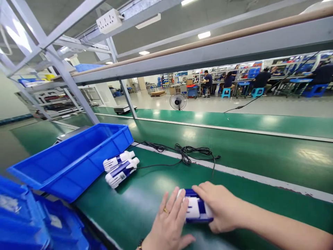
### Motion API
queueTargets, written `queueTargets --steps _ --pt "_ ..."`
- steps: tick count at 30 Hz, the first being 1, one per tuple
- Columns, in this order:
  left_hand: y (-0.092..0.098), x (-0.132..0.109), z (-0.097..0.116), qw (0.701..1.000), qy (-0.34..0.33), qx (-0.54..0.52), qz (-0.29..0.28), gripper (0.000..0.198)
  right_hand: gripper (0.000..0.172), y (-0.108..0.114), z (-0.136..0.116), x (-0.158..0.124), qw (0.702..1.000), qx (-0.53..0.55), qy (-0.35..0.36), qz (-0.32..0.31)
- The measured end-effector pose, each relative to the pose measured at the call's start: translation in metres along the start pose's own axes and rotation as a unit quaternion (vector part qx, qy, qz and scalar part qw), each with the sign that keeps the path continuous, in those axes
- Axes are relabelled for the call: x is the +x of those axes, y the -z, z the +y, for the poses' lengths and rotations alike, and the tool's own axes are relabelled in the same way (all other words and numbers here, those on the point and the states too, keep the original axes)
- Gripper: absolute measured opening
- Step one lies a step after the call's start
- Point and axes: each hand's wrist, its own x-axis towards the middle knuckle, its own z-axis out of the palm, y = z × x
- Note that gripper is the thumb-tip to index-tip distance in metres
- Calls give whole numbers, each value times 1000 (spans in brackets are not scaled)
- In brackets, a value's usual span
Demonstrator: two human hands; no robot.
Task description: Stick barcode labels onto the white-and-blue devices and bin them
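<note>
A white and dark-blue plastic device lies on the green work surface, partly covered by my hands. My right hand grips its right end, thumb on the near side and fingers over the far side. Flat against its left end rests my left hand, fingers stretched out, a ring on one finger. Two similar white and blue devices lie side by side to the left, next to a blue bin. What kind of device they are I cannot tell.
A long blue bin stands at the left, with more blue bins at lower left. Coiled black cable lies beyond my hands. A metal shelf frame rises behind it. A fan and seated people are farther back.
</note>
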Motion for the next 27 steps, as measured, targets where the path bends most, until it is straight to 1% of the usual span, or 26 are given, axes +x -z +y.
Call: queueTargets --steps 1,2,4,6,7,8,9,10,11,13,14,15,16,17,18,19,20,21,22,23,24,25,26,27 --pt "2 -3 13 1000 4 -9 -18 82 82 -8 -19 7 999 5 31 -23" --pt "3 -8 21 999 22 -13 -40 81 79 -16 -34 16 997 4 60 -41" --pt "4 -22 26 994 69 -12 -83 80 79 -28 -55 35 992 -4 108 -63" --pt "5 -38 21 989 100 -1 -112 80 85 -32 -63 52 987 9 140 -77" --pt "6 -44 16 986 113 6 -123 80 89 -30 -62 57 985 22 151 -76" --pt "7 -49 9 983 127 15 -132 80 90 -25 -59 59 985 35 157 -65" --pt "8 -52 2 980 141 25 -142 80 88 -18 -53 57 985 45 159 -44" --pt "9 -55 -8 975 157 36 -152 79 81 -9 -44 51 986 53 155 -15" --pt "11 -56 -18 970 175 46 -164 78 69 -1 -33 40 988 59 142 16" --pt "15 -54 -38 957 207 65 -194 74 39 12 -9 6 992 69 92 53" --pt "17 -52 -46 950 221 77 -205 71 31 14 4 -15 995 72 58 48" --pt "18 -47 -49 945 234 90 -209 69 28 13 16 -37 996 76 21 33" --pt "19 -41 -47 943 244 99 -205 66 28 9 27 -58 997 81 -15 10" --pt "18 -33 -38 944 250 96 -195 62 29 1 36 -79 995 87 -54 -13" --pt "16 -22 -23 948 248 75 -183 58 32 -10 43 -97 991 94 -92 -29" --pt "12 -10 0 955 238 30 -172 53 37 -23 48 -112 986 102 -126 -36" --pt "6 2 27 960 208 -52 -177 50 43 -36 50 -125 981 110 -154 -41" --pt "-1 15 57 954 163 -151 -199 49 47 -50 51 -136 976 118 -176 -43" --pt "-8 26 87 934 112 -240 -240 56 50 -63 51 -144 972 125 -192 -43" --pt "-17 37 114 908 86 -295 -283 67 52 -74 50 -150 970 131 -200 -42" --pt "-25 45 136 890 89 -309 -322 70 51 -84 49 -154 969 134 -203 -35" --pt "-33 52 153 881 96 -313 -341 66 50 -93 47 -157 970 135 -201 -21" --pt "-39 56 162 876 108 -310 -354 59 48 -99 45 -159 972 134 -195 -3" --pt "-45 58 167 874 118 -306 -358 49 45 -103 42 -160 974 132 -185 17"
